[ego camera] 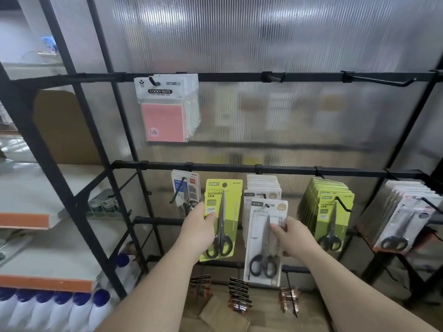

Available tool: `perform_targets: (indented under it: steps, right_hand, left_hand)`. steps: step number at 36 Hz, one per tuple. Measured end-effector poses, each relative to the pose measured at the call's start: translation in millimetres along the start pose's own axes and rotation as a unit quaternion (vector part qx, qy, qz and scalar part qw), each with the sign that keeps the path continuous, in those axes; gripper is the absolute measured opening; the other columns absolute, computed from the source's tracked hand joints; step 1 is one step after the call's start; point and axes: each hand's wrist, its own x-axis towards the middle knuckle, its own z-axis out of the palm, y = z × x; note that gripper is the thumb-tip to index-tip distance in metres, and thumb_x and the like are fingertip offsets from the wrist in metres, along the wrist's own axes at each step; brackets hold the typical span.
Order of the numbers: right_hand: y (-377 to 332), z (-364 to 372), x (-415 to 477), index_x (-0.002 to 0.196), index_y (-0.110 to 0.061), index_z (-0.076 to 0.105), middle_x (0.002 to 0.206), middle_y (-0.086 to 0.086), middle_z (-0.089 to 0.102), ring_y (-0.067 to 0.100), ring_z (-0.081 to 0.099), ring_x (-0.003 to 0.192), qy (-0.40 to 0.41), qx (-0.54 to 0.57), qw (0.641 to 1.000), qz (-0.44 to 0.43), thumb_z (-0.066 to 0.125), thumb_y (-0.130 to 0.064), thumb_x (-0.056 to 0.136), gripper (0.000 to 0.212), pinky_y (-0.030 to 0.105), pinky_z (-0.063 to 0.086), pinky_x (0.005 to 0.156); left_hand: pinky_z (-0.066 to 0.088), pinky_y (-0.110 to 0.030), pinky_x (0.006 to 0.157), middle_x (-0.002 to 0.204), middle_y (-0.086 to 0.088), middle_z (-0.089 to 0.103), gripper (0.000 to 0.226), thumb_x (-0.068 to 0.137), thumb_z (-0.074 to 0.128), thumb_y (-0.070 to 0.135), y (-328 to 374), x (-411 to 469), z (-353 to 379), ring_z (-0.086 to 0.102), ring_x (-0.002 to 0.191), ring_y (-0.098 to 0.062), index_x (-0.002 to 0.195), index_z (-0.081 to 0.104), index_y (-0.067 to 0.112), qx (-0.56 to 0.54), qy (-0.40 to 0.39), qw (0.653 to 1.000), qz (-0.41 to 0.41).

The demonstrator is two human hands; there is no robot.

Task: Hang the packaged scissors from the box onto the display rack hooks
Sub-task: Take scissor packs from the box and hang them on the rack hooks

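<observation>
one wide-angle camera, worn on the person's head, looked forward and slightly down at the black display rack [311, 76] from close up. its lower rail [287, 169] crossed mid-frame, and the left forearm [155, 288] and right forearm [359, 283] entered from the bottom edge.

**Words Showing on the Rack's Packs**

A black band on the sticky note pack [160, 91] is reading "STICKY NOTE". The yellow-green card [233, 212] that the left hand [200, 226] is gripping is showing "SCISSORS", "GRIP" and, at its upper corner, "NO" with a number too small to read. The green stack [323, 219] hanging further right is also showing "SCISSORS". The white card [256, 236] that the right hand [291, 236] is pinching is carrying Chinese characters too blurred to read.
</observation>
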Motion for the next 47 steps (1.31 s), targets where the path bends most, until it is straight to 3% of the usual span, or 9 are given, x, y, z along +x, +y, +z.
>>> perform_targets:
  steps: [14, 21, 24, 26, 29, 32, 37, 42, 47]
  right_hand:
    - [-21.4, 0.9, 18.2, 0.087, -0.016, 0.059, 0.076, 0.002, 0.066, 0.018, 0.065, 0.067, 0.025, -0.046, 0.998, 0.031, 0.046, -0.049, 0.100, 0.038, 0.035, 0.057, 0.064]
    - [-18.9, 11.2, 37.5, 0.119, -0.010, 0.059, 0.099, 0.007, 0.068, 0.022, 0.064, 0.084, 0.034, -0.077, 0.995, 0.052, 0.035, -0.057, 0.099, 0.056, 0.038, 0.055, 0.077]
    - [-18.6, 12.0, 29.8, 0.127, -0.007, 0.055, 0.102, 0.009, 0.068, 0.021, 0.063, 0.085, 0.008, -0.114, 0.991, 0.066, 0.031, -0.061, 0.099, 0.065, 0.033, 0.050, 0.070]
    - [-14.2, 13.8, 20.6, 0.121, -0.008, 0.059, 0.089, 0.006, 0.066, 0.020, 0.064, 0.078, -0.024, -0.134, 0.988, 0.078, 0.038, -0.052, 0.101, 0.053, 0.033, 0.054, 0.066]
    - [-12.5, 18.8, 4.0, 0.113, -0.012, 0.061, 0.093, 0.009, 0.068, 0.021, 0.064, 0.074, -0.116, -0.092, 0.987, 0.068, 0.046, -0.039, 0.102, 0.033, 0.034, 0.059, 0.061]
    - [-22.3, 20.6, -11.9, 0.106, -0.019, 0.062, 0.096, 0.005, 0.070, 0.019, 0.067, 0.078, -0.169, -0.028, 0.985, -0.005, 0.044, -0.047, 0.102, 0.033, 0.036, 0.060, 0.070]
    - [-52.7, 12.8, -39.0, 0.125, -0.021, 0.060, 0.118, -0.002, 0.068, 0.015, 0.064, 0.106, -0.129, 0.053, 0.988, -0.062, 0.041, -0.049, 0.102, 0.041, 0.033, 0.051, 0.094]
    - [-62.0, -12.8, -55.9, 0.113, -0.023, 0.059, 0.108, -0.011, 0.066, 0.006, 0.061, 0.101, -0.042, 0.076, 0.992, -0.096, 0.051, -0.031, 0.102, 0.016, 0.021, 0.048, 0.083]
    - [-39.5, -56.0, -66.4, 0.103, -0.031, 0.056, 0.099, -0.019, 0.064, -0.003, 0.058, 0.093, 0.004, 0.086, 0.994, -0.066, 0.052, -0.023, 0.102, 0.009, 0.016, 0.046, 0.076]
  left_hand:
    - [0.044, -0.037, 0.105, 0.131, 0.010, 0.060, 0.036, 0.107, 0.042, 0.018, 0.0, 0.1, -0.3, 0.054, 0.120, -0.015, 0.140, 0.051, 0.027, 0.004, 0.001, 1.000, -0.007]
    - [0.044, -0.035, 0.102, 0.128, 0.010, 0.060, 0.034, 0.107, 0.042, 0.019, 1.9, 3.4, -0.6, 0.054, 0.119, -0.014, 0.139, 0.052, 0.026, 0.002, 0.001, 1.000, -0.006]
    - [0.045, -0.032, 0.097, 0.125, 0.011, 0.061, 0.031, 0.107, 0.043, 0.019, 0.7, 3.8, 1.3, 0.055, 0.115, -0.012, 0.134, 0.054, 0.026, -0.001, -0.005, 1.000, -0.005]
    - [0.043, -0.030, 0.091, 0.120, 0.012, 0.061, 0.026, 0.107, 0.043, 0.020, -0.6, 4.4, 2.6, 0.056, 0.108, -0.008, 0.128, 0.056, 0.028, -0.005, -0.011, 1.000, 0.000]
    - [0.043, -0.027, 0.081, 0.114, 0.013, 0.062, 0.018, 0.107, 0.043, 0.021, -1.8, 5.1, 5.1, 0.054, 0.098, 0.000, 0.114, 0.055, 0.032, -0.004, -0.018, 1.000, 0.006]
    - [0.043, -0.030, 0.085, 0.112, 0.013, 0.062, 0.016, 0.106, 0.043, 0.021, -0.7, 3.9, 7.4, 0.055, 0.098, -0.003, 0.110, 0.055, 0.032, -0.002, -0.026, 1.000, 0.008]
    - [0.040, -0.028, 0.082, 0.106, 0.017, 0.060, 0.018, 0.106, 0.046, 0.021, 9.3, -5.0, 8.7, 0.052, 0.092, 0.002, 0.115, 0.057, 0.031, 0.002, -0.068, 0.998, 0.014]
    - [0.052, -0.039, 0.089, 0.105, 0.019, 0.062, 0.018, 0.105, 0.048, 0.024, 33.0, -13.6, 16.5, 0.057, 0.096, -0.006, 0.111, 0.061, 0.034, 0.013, -0.106, 0.994, 0.023]
    - [0.049, -0.032, 0.087, 0.116, 0.011, 0.067, 0.023, 0.103, 0.051, 0.024, 63.8, -26.9, 46.9, 0.061, 0.102, -0.010, 0.122, 0.065, 0.027, 0.031, -0.166, 0.983, 0.068]
